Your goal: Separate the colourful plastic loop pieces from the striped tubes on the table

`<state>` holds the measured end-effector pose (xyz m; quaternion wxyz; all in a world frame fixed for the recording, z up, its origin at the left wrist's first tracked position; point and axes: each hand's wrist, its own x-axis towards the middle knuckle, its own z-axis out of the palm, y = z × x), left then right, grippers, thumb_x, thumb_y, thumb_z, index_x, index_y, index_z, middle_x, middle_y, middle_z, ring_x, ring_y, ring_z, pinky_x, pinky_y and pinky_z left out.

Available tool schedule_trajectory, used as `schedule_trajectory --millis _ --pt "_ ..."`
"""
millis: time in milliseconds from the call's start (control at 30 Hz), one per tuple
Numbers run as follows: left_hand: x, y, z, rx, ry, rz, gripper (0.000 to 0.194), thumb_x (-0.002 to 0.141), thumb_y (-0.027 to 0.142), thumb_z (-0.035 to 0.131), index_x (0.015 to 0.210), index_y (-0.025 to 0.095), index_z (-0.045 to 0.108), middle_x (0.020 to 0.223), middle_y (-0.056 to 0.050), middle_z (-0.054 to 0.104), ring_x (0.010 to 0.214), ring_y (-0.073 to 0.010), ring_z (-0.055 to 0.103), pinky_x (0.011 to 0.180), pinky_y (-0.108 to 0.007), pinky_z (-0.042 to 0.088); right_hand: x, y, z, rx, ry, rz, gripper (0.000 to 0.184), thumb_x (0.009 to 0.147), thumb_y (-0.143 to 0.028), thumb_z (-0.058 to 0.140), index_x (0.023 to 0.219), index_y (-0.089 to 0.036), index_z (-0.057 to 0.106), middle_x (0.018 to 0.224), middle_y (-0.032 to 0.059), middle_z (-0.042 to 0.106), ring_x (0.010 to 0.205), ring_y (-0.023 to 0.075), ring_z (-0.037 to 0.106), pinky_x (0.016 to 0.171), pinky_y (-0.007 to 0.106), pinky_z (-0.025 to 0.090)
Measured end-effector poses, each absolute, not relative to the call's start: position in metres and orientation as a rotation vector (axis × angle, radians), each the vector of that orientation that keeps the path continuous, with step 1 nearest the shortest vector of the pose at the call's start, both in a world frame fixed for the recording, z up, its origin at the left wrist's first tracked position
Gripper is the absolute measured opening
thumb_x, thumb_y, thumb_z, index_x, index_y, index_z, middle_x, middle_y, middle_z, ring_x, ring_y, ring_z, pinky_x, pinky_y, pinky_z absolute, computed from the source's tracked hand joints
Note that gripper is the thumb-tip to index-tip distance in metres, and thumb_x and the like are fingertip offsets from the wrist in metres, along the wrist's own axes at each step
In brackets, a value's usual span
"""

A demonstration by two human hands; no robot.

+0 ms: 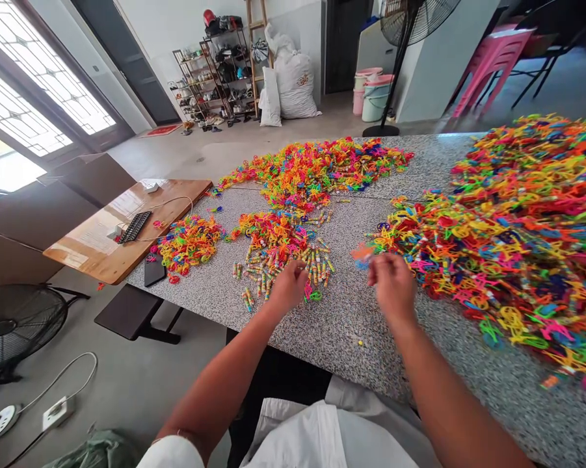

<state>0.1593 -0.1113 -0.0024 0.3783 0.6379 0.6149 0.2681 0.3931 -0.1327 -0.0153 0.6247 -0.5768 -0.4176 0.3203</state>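
My left hand [289, 286] is closed above the near edge of a pile of short, multicoloured printed tubes [317, 263] and bright plastic pieces [270, 231]. Whatever lies in its curled fingers is hidden. My right hand [394, 286] pinches its fingers together at the left edge of a large heap of colourful plastic pieces [512, 253]. At its fingertips is a small orange plastic piece [363, 252], smeared by motion, with something blue just below. Pink and green pieces [313, 295] lie beside my left hand on the speckled stone tabletop [341, 338].
Another pile of plastic pieces [312, 166] spreads along the far edge, and a smaller pile [190, 240] lies left. A black phone [155, 270] rests near the left edge. Beyond it is a wooden board [97, 240] with a keyboard [135, 227]. A standing fan [395, 71] is behind the table.
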Motion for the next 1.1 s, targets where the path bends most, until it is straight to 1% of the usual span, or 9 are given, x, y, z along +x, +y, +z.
schedule_trajectory --millis 133,267,367,467,567,700,833,967,1100 --pt "0.141 -0.117 -0.009 1.903 1.653 0.561 0.014 0.087 0.030 0.066 0.097 0.021 0.068 0.088 -0.005 0.067 0.083 -0.0200 0.062 0.080 -0.030 0.045 0.412 -0.111 -0.021 -1.337 -0.730 0.748 0.043 0.090 -0.055 0.050 0.112 -0.019 0.062 0.095 0.0079 0.072 0.056 0.0155 0.061 0.048 0.027 0.045" --pt "0.146 -0.132 -0.018 1.932 1.824 0.460 0.035 0.085 0.041 0.071 0.111 0.020 0.061 0.106 -0.012 0.067 0.096 -0.0263 0.064 0.084 -0.033 0.044 0.381 -0.099 -0.042 -1.596 -1.344 0.662 0.024 0.087 -0.038 0.058 0.093 -0.019 0.072 0.087 0.0080 0.073 0.074 0.0220 0.067 0.071 0.035 0.052" --pt "0.150 -0.132 -0.019 1.948 1.912 0.370 0.039 0.083 0.043 0.072 0.110 0.019 0.060 0.110 -0.014 0.065 0.101 -0.0291 0.063 0.084 -0.034 0.044 0.352 -0.086 -0.050 -1.737 -1.588 0.539 0.013 0.085 -0.029 0.062 0.082 -0.021 0.072 0.094 0.0112 0.072 0.089 0.0255 0.067 0.082 0.037 0.050" --pt "0.146 -0.127 -0.017 1.994 1.848 0.303 0.029 0.084 0.042 0.071 0.099 0.020 0.064 0.106 -0.012 0.064 0.096 -0.0271 0.063 0.081 -0.034 0.045 0.338 -0.072 -0.050 -1.830 -1.600 0.621 0.006 0.078 -0.022 0.068 0.072 -0.022 0.067 0.092 0.0112 0.070 0.086 0.0251 0.067 0.077 0.035 0.048" --pt "0.136 -0.123 -0.017 2.021 1.697 0.365 0.017 0.082 0.033 0.071 0.088 0.020 0.064 0.097 -0.007 0.063 0.088 -0.0215 0.061 0.079 -0.031 0.044 0.339 -0.068 -0.049 -1.817 -1.568 0.703 0.014 0.071 -0.015 0.068 0.064 -0.022 0.057 0.077 0.0084 0.068 0.081 0.0246 0.066 0.073 0.033 0.047" --pt "0.124 -0.120 -0.016 1.844 1.465 0.608 0.009 0.085 0.025 0.065 0.087 0.019 0.059 0.082 -0.001 0.061 0.078 -0.0151 0.059 0.073 -0.027 0.045 0.343 -0.089 -0.040 -1.673 -1.418 0.935 0.009 0.078 -0.025 0.060 0.076 -0.023 0.052 0.068 0.0021 0.066 0.060 0.0182 0.061 0.058 0.029 0.046" --pt "0.121 -0.121 -0.009 1.508 1.196 0.669 0.024 0.086 0.031 0.065 0.106 0.020 0.056 0.088 0.000 0.062 0.064 -0.0096 0.059 0.057 -0.021 0.043 0.336 -0.122 -0.024 -1.134 -1.026 1.408 0.019 0.080 -0.036 0.061 0.089 -0.025 0.048 0.071 -0.0033 0.067 0.049 0.0134 0.054 0.044 0.024 0.041" --pt "0.127 -0.120 0.002 1.436 1.107 0.675 0.049 0.080 0.025 0.071 0.124 0.020 0.053 0.086 0.001 0.063 0.059 -0.0058 0.053 0.053 -0.018 0.037 0.324 -0.140 -0.017 -1.060 -1.010 1.496 0.021 0.078 -0.038 0.068 0.086 -0.025 0.054 0.055 -0.0080 0.055 0.043 0.0110 0.045 0.040 0.021 0.037" --pt "0.131 -0.117 0.010 1.386 1.112 0.758 0.048 0.080 0.024 0.071 0.124 0.018 0.054 0.083 0.001 0.064 0.062 -0.0058 0.051 0.054 -0.018 0.035 0.321 -0.145 -0.020 -1.016 -0.878 1.614 0.022 0.073 -0.036 0.070 0.084 -0.025 0.054 0.058 -0.0080 0.055 0.043 0.0103 0.043 0.036 0.021 0.033"
